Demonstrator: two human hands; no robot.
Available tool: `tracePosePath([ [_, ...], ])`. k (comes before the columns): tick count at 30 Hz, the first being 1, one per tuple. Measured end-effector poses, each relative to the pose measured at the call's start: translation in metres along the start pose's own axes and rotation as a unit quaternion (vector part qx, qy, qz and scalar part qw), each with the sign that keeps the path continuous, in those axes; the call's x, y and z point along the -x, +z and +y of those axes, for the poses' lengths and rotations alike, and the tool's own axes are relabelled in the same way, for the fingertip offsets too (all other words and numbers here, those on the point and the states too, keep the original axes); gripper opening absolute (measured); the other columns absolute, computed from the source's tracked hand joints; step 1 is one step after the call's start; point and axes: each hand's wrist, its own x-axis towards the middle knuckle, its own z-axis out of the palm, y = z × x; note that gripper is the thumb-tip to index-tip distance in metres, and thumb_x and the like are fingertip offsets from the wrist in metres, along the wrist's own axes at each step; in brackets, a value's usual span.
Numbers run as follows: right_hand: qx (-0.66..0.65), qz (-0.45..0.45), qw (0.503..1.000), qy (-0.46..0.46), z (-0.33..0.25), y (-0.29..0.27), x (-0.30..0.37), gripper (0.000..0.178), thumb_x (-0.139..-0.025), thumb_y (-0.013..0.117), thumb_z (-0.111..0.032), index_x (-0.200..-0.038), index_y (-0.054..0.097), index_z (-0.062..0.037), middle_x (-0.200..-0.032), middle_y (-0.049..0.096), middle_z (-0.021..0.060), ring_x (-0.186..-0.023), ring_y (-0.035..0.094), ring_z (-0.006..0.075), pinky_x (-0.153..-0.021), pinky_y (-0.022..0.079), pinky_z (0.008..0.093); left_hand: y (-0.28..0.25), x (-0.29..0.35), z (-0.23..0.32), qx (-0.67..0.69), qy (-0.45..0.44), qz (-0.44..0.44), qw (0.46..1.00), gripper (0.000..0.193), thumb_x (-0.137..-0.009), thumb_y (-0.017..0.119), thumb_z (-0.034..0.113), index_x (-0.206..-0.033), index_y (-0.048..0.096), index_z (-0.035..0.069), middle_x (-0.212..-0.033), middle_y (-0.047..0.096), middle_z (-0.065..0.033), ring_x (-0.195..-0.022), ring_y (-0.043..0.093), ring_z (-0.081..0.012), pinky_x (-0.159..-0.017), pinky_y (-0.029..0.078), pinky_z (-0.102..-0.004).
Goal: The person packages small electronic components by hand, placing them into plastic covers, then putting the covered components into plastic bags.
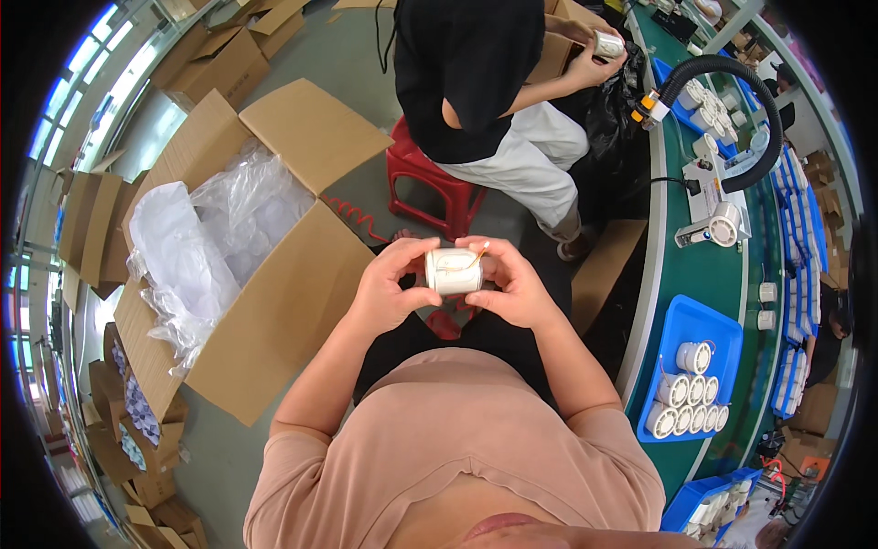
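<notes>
Above my lap I hold a short white cylindrical part (452,272) on its side between both hands. Thin wires run over its surface and end in a small white plug at the upper right. The fingers and thumb of my left hand (391,285) close on its left end. My right hand (514,289) grips the right end, its thumb at the lower edge. Fingertips behind the part are hidden.
At left stands an open carton (283,316) with clear plastic bags (247,206). Ahead, a co-worker on a red stool (430,188) holds a similar part (606,46). At right, a green-topped bench (681,274) carries a blue tray (672,343) of white cylinders and a black hose (732,69).
</notes>
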Motion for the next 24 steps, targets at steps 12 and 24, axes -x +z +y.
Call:
tracePosePath([
  [12,0.156,-0.045,0.987,0.006,0.015,0.039,0.009,0.057,-0.067,0.072,0.001,-0.117,0.046,-0.0041,-0.117,0.049,0.012,-0.102,0.056,0.0221,-0.083,0.051,0.0324,0.006,0.005,0.012,0.328,-0.236,0.099,0.909,0.079,-0.086,0.01,0.066,-0.108,0.05,0.001,-0.097,0.058,-0.0169,-0.086,0.06,-0.0235,-0.077,0.05,-0.0345],
  [24,0.279,-0.067,0.958,-0.016,-0.051,0.044,-0.002,0.053,-0.069,0.071,-0.006,-0.116,0.047,-0.0069,-0.12,0.05,0.0107,-0.105,0.052,0.0272,-0.086,0.045,0.0335,0.006,-0.021,0.02,0.451,-0.14,0.052,0.88,0.083,-0.082,0.023,0.071,-0.122,0.04,0.0,-0.108,0.055,-0.0221,-0.094,0.056,-0.0313,-0.083,0.046,-0.0423],
])
